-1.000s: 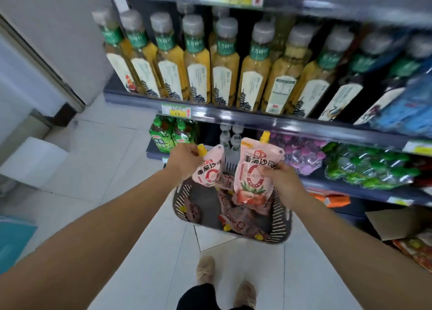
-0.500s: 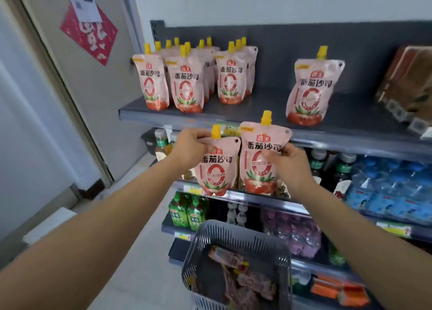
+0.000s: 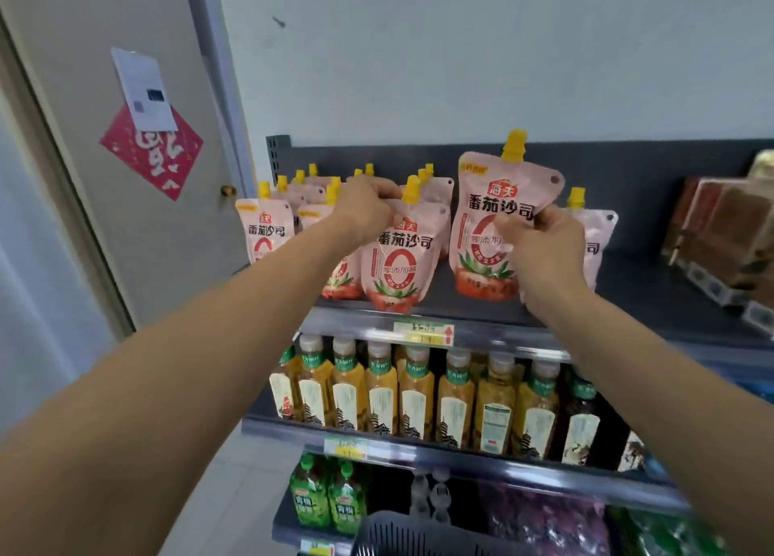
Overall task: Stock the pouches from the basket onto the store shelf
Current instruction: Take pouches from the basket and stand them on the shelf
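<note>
Two pink spouted pouches with yellow caps are held up at the top shelf (image 3: pixel 473 310). My left hand (image 3: pixel 366 210) grips the top of the left pouch (image 3: pixel 398 262), whose base hangs at the shelf's front edge. My right hand (image 3: pixel 540 241) pinches the right pouch (image 3: pixel 481 237) by its right side, its bottom at shelf level. Several matching pouches (image 3: pixel 261 231) stand upright at the shelf's left behind my left hand. One more pouch (image 3: pixel 594 237) stands behind my right hand. The grey basket (image 3: pixel 402 534) shows only its rim at the bottom.
Yellow tea bottles (image 3: pixel 414 396) fill the shelf below, green bottles (image 3: pixel 326 501) the one under that. Brown boxes (image 3: pixel 724 241) sit at the top shelf's right end. A door (image 3: pixel 125 178) with a red paper is to the left.
Both hands rose from the basket with a pouch each and reached forward to the top shelf. The view tilted up, so the basket dropped to the bottom edge.
</note>
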{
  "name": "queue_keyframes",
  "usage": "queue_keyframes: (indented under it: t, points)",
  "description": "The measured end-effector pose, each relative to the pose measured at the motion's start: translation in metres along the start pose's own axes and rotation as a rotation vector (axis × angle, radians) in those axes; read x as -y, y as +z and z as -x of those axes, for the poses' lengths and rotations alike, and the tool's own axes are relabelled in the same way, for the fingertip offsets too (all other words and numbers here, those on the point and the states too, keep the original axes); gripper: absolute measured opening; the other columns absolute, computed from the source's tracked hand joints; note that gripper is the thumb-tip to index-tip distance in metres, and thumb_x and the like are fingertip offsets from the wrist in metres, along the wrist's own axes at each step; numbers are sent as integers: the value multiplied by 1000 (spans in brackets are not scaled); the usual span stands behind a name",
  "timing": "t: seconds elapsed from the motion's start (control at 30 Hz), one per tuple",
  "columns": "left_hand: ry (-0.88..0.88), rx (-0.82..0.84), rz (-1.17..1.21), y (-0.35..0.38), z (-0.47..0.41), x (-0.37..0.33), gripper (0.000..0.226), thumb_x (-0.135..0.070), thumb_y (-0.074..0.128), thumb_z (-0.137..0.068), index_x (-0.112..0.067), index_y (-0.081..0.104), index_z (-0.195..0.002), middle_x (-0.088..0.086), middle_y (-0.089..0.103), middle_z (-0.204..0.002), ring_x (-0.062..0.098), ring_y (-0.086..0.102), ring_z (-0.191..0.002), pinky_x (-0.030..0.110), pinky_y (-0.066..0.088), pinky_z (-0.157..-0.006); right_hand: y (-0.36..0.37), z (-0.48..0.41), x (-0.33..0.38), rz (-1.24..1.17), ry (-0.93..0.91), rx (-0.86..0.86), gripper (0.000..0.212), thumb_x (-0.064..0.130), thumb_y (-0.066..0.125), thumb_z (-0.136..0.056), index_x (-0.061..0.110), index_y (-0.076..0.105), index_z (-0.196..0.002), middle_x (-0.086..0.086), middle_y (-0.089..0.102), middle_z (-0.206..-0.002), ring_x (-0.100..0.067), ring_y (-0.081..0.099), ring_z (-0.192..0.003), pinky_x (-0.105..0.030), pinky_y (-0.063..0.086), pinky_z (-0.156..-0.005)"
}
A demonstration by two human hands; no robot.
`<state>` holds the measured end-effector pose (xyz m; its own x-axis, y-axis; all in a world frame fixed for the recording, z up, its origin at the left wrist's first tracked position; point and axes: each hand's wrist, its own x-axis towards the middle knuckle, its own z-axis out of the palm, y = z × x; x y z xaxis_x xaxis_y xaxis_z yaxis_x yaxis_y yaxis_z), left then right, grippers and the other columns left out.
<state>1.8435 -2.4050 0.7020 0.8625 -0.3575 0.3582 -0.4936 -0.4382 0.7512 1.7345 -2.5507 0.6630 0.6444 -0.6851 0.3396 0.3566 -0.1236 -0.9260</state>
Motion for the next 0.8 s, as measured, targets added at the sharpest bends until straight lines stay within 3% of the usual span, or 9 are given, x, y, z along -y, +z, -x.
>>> queue_keyframes:
  t: [0.07, 0.17, 0.27, 0.33, 0.43, 0.57, 0.7, 0.8]
  points:
    - [9, 15, -3, 7, -18, 8, 33, 10, 58, -82, -1, 64, -112, 10, 65, -112, 18, 61, -94, 21, 50, -71, 5, -12, 0, 6, -10, -34, 18, 8, 61, -88, 15, 67, -103, 3, 71, -93, -9, 68, -81, -27, 56, -67]
    - [19, 42, -15, 16, -41, 16, 28, 6, 58, -84, -4, 66, -109, 4, 63, -106, 8, 56, -77, 14, 45, -59, 10, -25, -4, 19, -33, -60, 18, 9, 60, -89, 16, 67, -104, 5, 71, -94, -7, 67, -82, -27, 56, -69]
    - [29, 83, -70, 22, -60, 20, 32, -1, 60, -85, -8, 63, -116, 8, 64, -113, 18, 61, -93, 26, 54, -74, 13, -37, -11, 37, -36, -94, 18, 9, 59, -89, 16, 66, -105, 4, 71, -96, -9, 68, -85, -29, 57, -72]
    - [26, 134, -84, 25, -68, 22, 39, -2, 60, -86, -11, 60, -123, 6, 63, -118, 19, 60, -102, 29, 52, -83, 15, -43, -16, 53, -33, -108, 19, 9, 59, -89, 15, 66, -106, 2, 72, -98, -11, 68, -87, -30, 57, -73]
    - [27, 168, -85, 30, -76, 28, 35, -3, 59, -86, -13, 63, -120, 4, 65, -114, 17, 57, -100, 27, 45, -81, 17, -50, -24, 58, -12, -121, 18, 9, 59, -89, 15, 66, -105, 1, 71, -97, -12, 68, -85, -28, 56, -69]
    - [17, 161, -133, 31, -82, 32, 28, -7, 55, -89, -11, 64, -115, 5, 66, -111, 21, 59, -101, 30, 48, -82, 18, -57, -29, 107, -1, -122, 18, 10, 60, -89, 13, 67, -105, 0, 70, -95, -13, 68, -84, -23, 53, -64]
    - [86, 147, -206, 32, -84, 30, 28, -6, 52, -91, -12, 59, -117, 9, 65, -112, 19, 55, -89, 28, 47, -67, 19, -59, -31, 79, 46, -114, 15, 8, 60, -89, 16, 66, -100, -1, 70, -94, -15, 67, -81, -25, 53, -64]
    - [140, 141, -304, 33, -82, 27, 36, -4, 54, -89, -14, 50, -124, 10, 63, -114, 20, 57, -90, 25, 47, -66, 19, -62, -31, 83, 67, -109, 13, 9, 60, -89, 16, 65, -98, -3, 71, -97, -18, 68, -85, -28, 54, -66]
